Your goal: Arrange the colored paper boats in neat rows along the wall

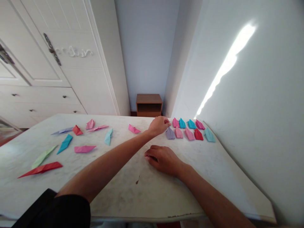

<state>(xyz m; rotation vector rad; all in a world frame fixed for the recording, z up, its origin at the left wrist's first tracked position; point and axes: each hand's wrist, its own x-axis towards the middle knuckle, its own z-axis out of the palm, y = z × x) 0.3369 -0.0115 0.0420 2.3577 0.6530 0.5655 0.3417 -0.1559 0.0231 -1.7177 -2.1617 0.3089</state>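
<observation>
My left hand [160, 125] reaches across the table to the near left end of two rows of small folded paper pieces. Its fingers are pinched beside a lavender folded paper [170, 133]; whatever they may hold is hidden. Nearby in the rows are a pink folded paper [179, 132], a blue one [182, 123] and a red one [199, 134]. My right hand [163, 159] rests on the tabletop closer to me, fingers loosely curled, with nothing visible in them. Left of my left hand lies a bright pink folded paper [134, 129].
Several folded papers lie scattered on the left of the white table [123, 190], among them a long red one [41, 169] and a blue one [64, 144]. A wall [256, 110] borders the right side. Beyond stand a white wardrobe [99, 79] and a brown cabinet [149, 98].
</observation>
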